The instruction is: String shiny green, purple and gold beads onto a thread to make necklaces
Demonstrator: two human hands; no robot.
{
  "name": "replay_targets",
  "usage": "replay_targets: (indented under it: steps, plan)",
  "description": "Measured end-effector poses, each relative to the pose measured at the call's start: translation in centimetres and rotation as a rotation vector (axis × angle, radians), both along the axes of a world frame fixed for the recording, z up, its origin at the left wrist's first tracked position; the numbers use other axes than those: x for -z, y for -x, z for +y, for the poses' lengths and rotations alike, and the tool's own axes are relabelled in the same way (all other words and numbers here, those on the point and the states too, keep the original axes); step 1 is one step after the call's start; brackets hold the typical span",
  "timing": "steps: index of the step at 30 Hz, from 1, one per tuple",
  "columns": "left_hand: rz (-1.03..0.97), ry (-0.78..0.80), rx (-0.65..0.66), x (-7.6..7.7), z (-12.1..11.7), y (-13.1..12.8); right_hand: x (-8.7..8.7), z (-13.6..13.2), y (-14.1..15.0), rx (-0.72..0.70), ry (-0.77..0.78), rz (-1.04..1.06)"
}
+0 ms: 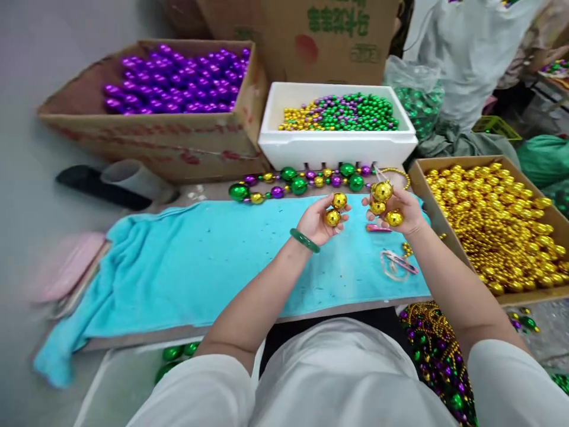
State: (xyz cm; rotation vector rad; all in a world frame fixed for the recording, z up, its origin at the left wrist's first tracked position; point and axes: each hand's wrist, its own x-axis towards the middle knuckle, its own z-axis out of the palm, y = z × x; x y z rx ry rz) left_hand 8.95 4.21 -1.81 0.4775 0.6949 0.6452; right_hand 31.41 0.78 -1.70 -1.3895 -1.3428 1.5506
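Beads [333, 218], round, shiny gold: two held in left hand [316, 222], three in right hand [409, 214], above turquoise cloth towel [178, 261].

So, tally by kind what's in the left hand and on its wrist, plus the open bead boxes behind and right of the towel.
Large shiny round gold balls in the left hand: 2
Green ring-shaped bangle: 1
Open brown cardboard boxes, one with purple beads, one with gold beads: 2
White rectangular foam-like box with mixed-colour beads: 1
Total: 6
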Motion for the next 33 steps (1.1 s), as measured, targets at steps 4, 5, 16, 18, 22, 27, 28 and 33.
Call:
replay_targets:
  steps: [4,5,16,18,22,27,28,33]
  plan:
    - [0.054,-0.029,-0.122,1.2,0.4,5.8,0.6,2.8,6.0,-0.114,0.007,0.194]
    - [0.079,-0.055,-0.154,1.5,0.5,7.0,0.7,3.4,7.3,-0.144,0.017,0.241]
    - [0.906,-0.595,-0.32,6.5,3.6,13.5,4.8,8.3,17.3,-0.253,-0.105,-0.587]
    - [1.098,-0.752,-0.288,7.8,4.1,13.6,5.8,8.6,18.8,-0.257,-0.255,-0.872]
    - [1.255,-0.934,-0.164,9.3,4.5,13.6,6.9,8.7,20.2,-0.321,-0.37,-1.025]
    - [1.271,-0.918,-0.048,9.5,4.5,13.8,7.4,9.1,18.8,-0.021,-0.267,-0.635]
    - [1.271,-0.924,-0.04,9.5,4.5,13.8,7.5,9.1,18.3,0.094,-0.199,-0.472]
    - [1.34,-0.973,-0.014,9.7,4.3,13.5,7.5,8.4,16.1,0.349,0.113,0.159]
